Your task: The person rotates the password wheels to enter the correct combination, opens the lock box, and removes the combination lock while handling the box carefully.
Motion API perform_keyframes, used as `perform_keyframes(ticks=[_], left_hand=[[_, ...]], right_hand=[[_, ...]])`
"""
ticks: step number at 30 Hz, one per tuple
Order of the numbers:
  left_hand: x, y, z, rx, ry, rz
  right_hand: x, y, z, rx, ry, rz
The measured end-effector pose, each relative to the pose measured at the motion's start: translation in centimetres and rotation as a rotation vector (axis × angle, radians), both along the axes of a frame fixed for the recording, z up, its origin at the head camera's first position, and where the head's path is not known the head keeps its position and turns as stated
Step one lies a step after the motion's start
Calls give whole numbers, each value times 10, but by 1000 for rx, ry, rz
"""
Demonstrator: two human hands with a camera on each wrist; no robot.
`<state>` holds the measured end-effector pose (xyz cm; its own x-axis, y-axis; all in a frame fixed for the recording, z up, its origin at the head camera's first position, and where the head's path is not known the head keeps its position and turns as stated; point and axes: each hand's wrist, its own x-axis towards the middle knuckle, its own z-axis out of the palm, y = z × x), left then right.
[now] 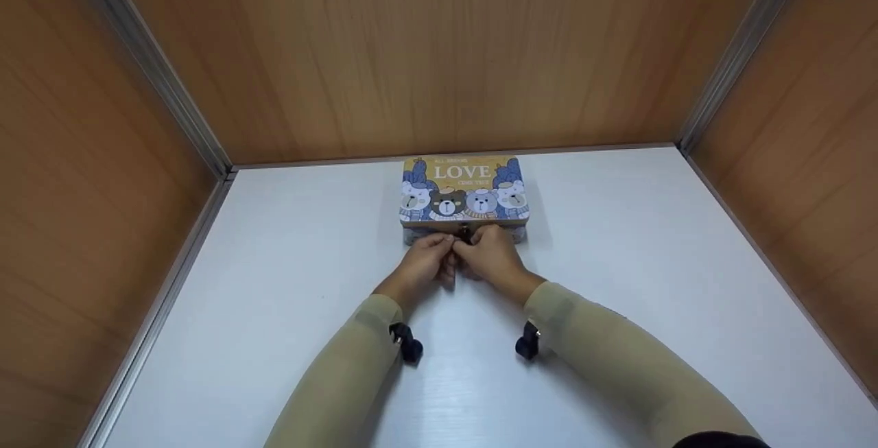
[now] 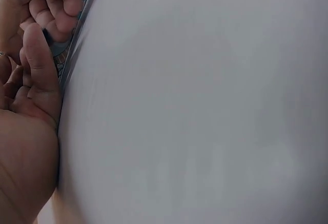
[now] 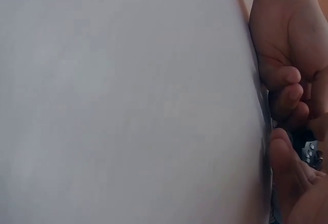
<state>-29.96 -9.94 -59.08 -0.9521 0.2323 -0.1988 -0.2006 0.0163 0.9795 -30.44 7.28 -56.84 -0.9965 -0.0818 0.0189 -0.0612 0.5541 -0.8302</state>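
A tin box (image 1: 449, 191) stands at the back of the table, lid down, printed with bears and the word LOVE. At its front hangs a small dark piece (image 1: 465, 232) by the latch, largely covered by fingers. My left hand (image 1: 424, 258) pinches at it between thumb and forefinger, from the left. From the other side my right hand (image 1: 495, 256) grips it with curled fingers, its thumb meeting the left one. In the right wrist view, something dark (image 3: 302, 134) shows between the left hand (image 3: 282, 34) and the right hand (image 3: 297, 183); its exact shape is hidden.
The white table (image 1: 309, 269) runs back to a wood-grain panel (image 1: 439, 57). Similar panels rise on the left (image 1: 89, 194) and right (image 1: 809, 125), with metal strips along the corners. A dark curved object (image 1: 720, 440) shows at the bottom right edge.
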Motion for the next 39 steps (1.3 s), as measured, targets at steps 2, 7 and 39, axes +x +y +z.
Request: perform_keyframes(ticks=[2, 7, 39], left_hand=[[0, 0, 0, 13, -2, 8], [-1, 1, -1, 52, -12, 15], [2, 1, 0, 21, 7, 24]], right_hand=[[1, -2, -1, -90, -41, -15], [1, -5, -2, -187, -65, -75], [-11, 5, -7, -544, -247, -223]])
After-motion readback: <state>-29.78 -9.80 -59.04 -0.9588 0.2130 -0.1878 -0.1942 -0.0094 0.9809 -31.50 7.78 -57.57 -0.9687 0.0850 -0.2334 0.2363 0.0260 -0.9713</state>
